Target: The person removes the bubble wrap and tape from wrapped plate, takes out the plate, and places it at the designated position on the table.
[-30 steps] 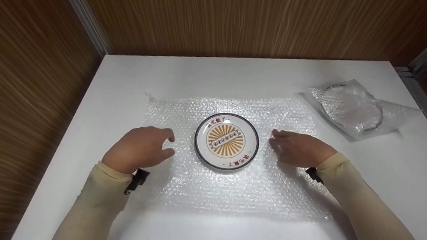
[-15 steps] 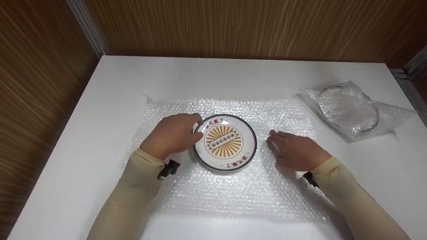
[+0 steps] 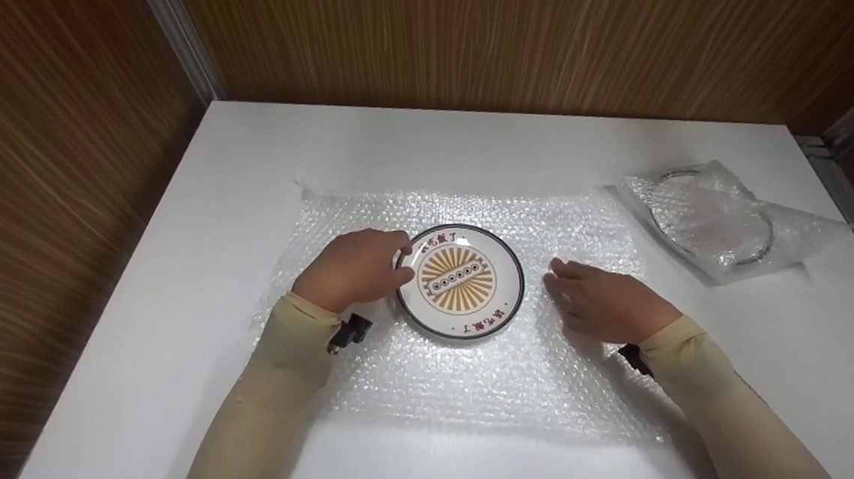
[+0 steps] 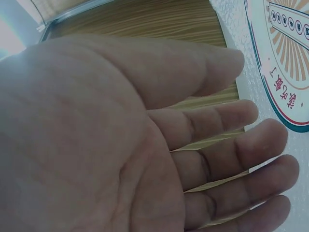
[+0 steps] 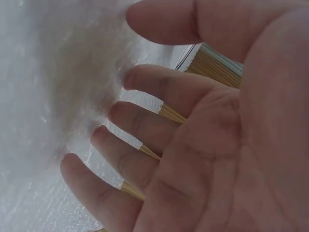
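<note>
A round white plate [image 3: 458, 281] with a dark rim and an orange sunburst pattern lies on a flat sheet of bubble wrap [image 3: 438, 396]. At the plate's left rim is my left hand [image 3: 354, 269], thumb and forefinger apart; contact is hard to make out. In the left wrist view, that left hand [image 4: 145, 135] has loosely extended fingers, with the plate [image 4: 285, 58] just past the fingertips. My right hand [image 3: 612, 305] rests on the wrap to the right of the plate. The right wrist view shows the right hand [image 5: 203, 140] with spread fingertips against the bubble wrap [image 5: 29, 106].
A bubble-wrapped round item [image 3: 711, 223] with a dark rim lies at the right of the white table [image 3: 330, 141]. Brown wood-grain panels [image 3: 489, 47] stand behind the table and at its left, joined by metal corner strips.
My left hand has moved right, from beside the plate to its left rim. My right hand stays on the wrap, and the plate keeps its place there.
</note>
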Motion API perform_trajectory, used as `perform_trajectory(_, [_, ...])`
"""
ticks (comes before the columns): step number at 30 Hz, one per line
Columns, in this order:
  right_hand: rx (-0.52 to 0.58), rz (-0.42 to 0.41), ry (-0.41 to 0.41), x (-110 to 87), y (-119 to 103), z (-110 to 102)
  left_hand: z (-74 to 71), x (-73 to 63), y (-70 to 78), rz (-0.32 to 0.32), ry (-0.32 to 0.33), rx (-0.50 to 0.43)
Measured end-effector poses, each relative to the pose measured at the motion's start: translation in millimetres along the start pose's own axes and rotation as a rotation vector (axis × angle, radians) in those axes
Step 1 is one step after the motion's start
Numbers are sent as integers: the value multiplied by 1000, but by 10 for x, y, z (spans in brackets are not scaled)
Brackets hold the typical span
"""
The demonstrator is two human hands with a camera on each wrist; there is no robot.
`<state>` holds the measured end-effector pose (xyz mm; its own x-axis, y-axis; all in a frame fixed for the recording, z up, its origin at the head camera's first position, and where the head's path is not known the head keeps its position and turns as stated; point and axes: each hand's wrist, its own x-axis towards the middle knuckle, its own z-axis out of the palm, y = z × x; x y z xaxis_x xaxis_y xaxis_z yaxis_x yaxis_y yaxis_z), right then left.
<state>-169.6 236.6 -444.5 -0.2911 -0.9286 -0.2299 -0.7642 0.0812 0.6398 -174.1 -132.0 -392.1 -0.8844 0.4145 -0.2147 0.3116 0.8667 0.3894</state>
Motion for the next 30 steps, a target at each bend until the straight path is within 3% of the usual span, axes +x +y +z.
perform_trajectory(3, [-35, -34, 45, -29, 22, 25, 19, 27, 3, -25, -3, -2])
perform_trajectory(6, [51, 2, 76, -49, 21, 24, 43, 66, -6, -60, 5, -3])
perform_trajectory(13, [551, 346, 11, -35, -49, -17, 120, 157, -79, -103, -21, -22])
perform_trajectory(15, [602, 375, 12, -30, -50, -15, 149, 183, -105, -97, -29, -26])
perform_trajectory(18, [373, 210, 7, -26, -21, -1, 188, 216, -140, -93, -36, -40])
perform_trajectory(22, [-68, -56, 66, -31, 26, 37, 223, 242, -181, -86, -44, -63])
perform_trajectory(30, [-139, -63, 51, -16, 32, 25, 242, 278, -244, -80, -84, -80])
